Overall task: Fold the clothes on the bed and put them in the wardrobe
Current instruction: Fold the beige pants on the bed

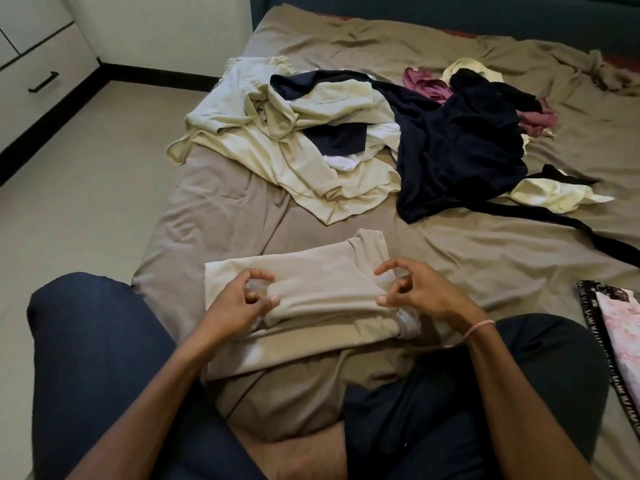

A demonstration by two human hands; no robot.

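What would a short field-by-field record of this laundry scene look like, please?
Surface: bed sheet, taupe, wrinkled
In work: beige garment, partly folded, just in front of the person
Left hand: pinches the fold's left end
Right hand: pinches the fold's right end
Unfolded: cream clothes, dark navy garment and maroon garment, heaped farther up the bed
Right edge: patterned cloth
Left of bed: white drawers
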